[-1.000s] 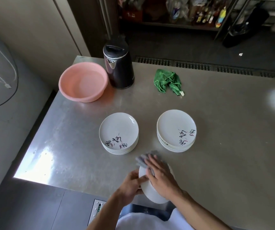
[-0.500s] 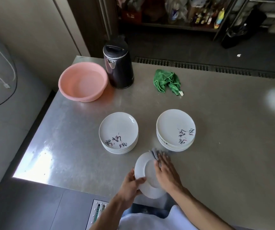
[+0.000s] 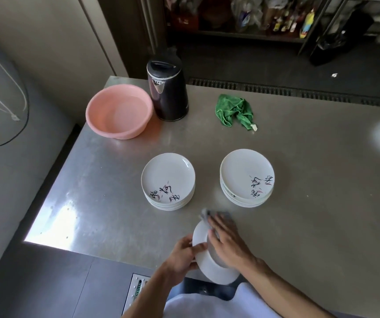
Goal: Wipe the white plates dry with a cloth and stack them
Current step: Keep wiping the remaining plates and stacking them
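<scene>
- L hand [image 3: 182, 255] grips rim of white plate [image 3: 209, 268], held tilted at near edge of table [image 3: 321, 180].
- R hand [image 3: 226, 244] flat, fingers straight, presses grey cloth [image 3: 206, 215] on plate face; hides much of it.
- Just beyond: left stack [image 3: 168, 180] and right stack [image 3: 246, 173], set apart.
- Far side: pink basin [image 3: 118, 111] just beside black kettle [image 3: 167, 88]; green rag [image 3: 234, 110] crumpled to the right.

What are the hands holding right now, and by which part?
Left hand grips the round white plate by its left rim; right hand presses a grey cloth against it.
</scene>
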Demonstrator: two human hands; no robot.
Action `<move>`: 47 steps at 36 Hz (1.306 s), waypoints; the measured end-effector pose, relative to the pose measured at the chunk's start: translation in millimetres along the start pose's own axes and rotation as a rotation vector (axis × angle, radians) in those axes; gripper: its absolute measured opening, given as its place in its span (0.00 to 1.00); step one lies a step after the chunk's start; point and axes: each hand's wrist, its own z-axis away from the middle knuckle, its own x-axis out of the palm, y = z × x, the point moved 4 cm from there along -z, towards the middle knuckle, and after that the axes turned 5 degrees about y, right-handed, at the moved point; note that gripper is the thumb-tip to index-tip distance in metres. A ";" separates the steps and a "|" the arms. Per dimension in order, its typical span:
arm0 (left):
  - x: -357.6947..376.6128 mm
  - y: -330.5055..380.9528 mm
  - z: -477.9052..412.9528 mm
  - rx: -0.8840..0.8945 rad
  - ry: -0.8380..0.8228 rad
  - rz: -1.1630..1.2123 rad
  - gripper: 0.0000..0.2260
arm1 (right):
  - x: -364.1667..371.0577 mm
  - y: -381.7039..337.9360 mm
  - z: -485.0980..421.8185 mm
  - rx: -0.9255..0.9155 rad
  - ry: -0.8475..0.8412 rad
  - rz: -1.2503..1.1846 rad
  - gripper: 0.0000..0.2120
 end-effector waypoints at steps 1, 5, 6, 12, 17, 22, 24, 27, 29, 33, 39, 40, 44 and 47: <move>1.3 1.9 -0.2 0.008 -0.009 -0.017 0.22 | 1.7 -8.2 3.2 -0.086 -0.012 -0.056 0.24; 3.3 6.5 -0.2 0.040 -0.019 -0.071 0.20 | 7.2 -15.8 11.9 -0.199 -0.087 -0.098 0.25; 2.4 5.7 0.1 0.034 -0.012 -0.053 0.20 | 4.6 -11.6 8.9 -0.141 -0.051 -0.077 0.24; -7.9 -2.3 -0.5 -0.012 0.055 0.144 0.27 | -4.0 21.1 -1.9 0.390 -0.044 -0.123 0.25; -7.2 10.4 0.4 -0.005 0.035 0.092 0.23 | -10.9 -10.3 2.4 0.197 0.043 -0.345 0.23; -4.1 11.5 1.2 0.047 -0.004 0.015 0.15 | 0.8 -40.7 0.3 -0.140 -0.018 -0.281 0.22; -4.8 11.2 0.5 0.054 -0.002 0.014 0.12 | 8.7 -36.1 -0.9 -0.154 -0.056 -0.223 0.25; -5.1 15.0 2.6 0.027 -0.011 0.037 0.16 | 6.8 -17.7 -9.5 -0.047 -0.006 -0.114 0.25; -5.6 15.5 3.5 0.017 -0.026 0.055 0.19 | 4.6 1.6 -16.9 0.129 0.002 -0.099 0.24; -12.6 7.7 1.3 0.001 0.012 0.134 0.18 | 2.5 23.2 -13.0 0.349 -0.106 -0.193 0.25; -16.4 9.0 -4.1 -0.050 0.030 0.176 0.22 | -6.5 7.6 6.2 0.202 -0.033 -0.292 0.24; -15.2 11.4 -3.7 -0.049 0.021 0.139 0.24 | -7.5 -0.2 6.0 0.152 -0.017 -0.327 0.24; -5.8 18.1 1.0 -0.013 -0.031 0.015 0.24 | 4.8 -22.7 1.6 -0.115 -0.068 -0.251 0.22; -5.7 15.4 1.7 -0.034 -0.021 -0.003 0.18 | 11.3 -9.6 -7.0 -0.058 -0.042 -0.076 0.22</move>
